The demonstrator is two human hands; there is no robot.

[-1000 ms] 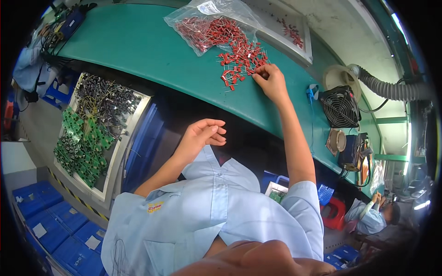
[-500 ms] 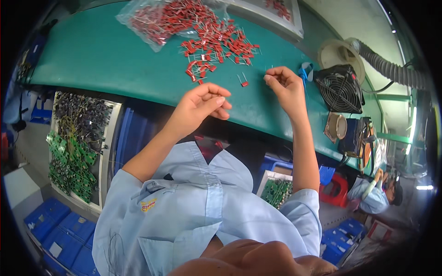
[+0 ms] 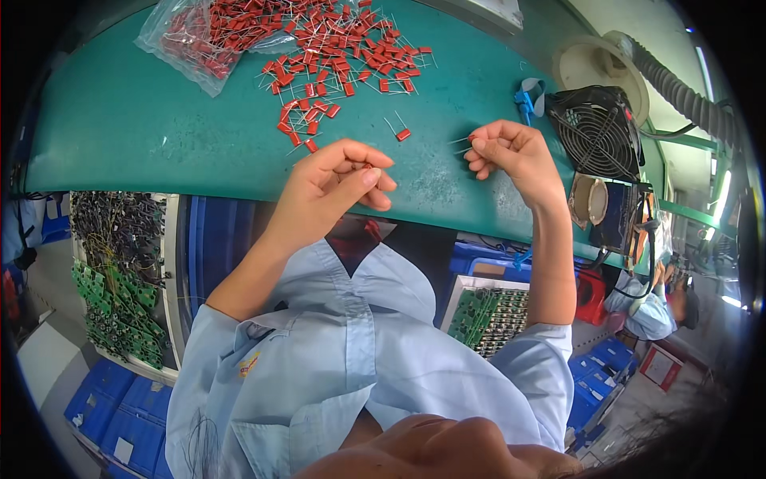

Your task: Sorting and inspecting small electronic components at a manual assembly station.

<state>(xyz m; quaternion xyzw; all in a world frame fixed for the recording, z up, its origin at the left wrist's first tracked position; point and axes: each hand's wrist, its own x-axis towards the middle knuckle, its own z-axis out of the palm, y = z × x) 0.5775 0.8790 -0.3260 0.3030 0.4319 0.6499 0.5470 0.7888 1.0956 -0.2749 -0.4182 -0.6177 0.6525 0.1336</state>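
My right hand [image 3: 519, 160] pinches a small red capacitor [image 3: 471, 138] between thumb and forefinger, its thin wire leads pointing left over the green bench. My left hand [image 3: 323, 188] is curled above the near edge of the bench. A speck of red, apparently another capacitor [image 3: 368, 166], shows between its thumb and fingers, mostly hidden. One loose capacitor [image 3: 403, 134] lies between the hands, with both leads pointing away from me. Beyond the left hand spreads a pile of red capacitors [image 3: 343, 64], spilling from a clear plastic bag [image 3: 219, 80].
A black fan [image 3: 594, 144] and a blue clip-like piece [image 3: 523, 104] stand right of my right hand. Below the green bench [image 3: 159, 136] are trays of green circuit boards [image 3: 120, 311] [image 3: 479, 319] and blue bins [image 3: 144, 415]. Another person [image 3: 646, 315] sits far right.
My view has shifted, so the pile sits farther left and higher. The capacitor and its leads now show in my right hand. My left hand stays curled near the bench edge.
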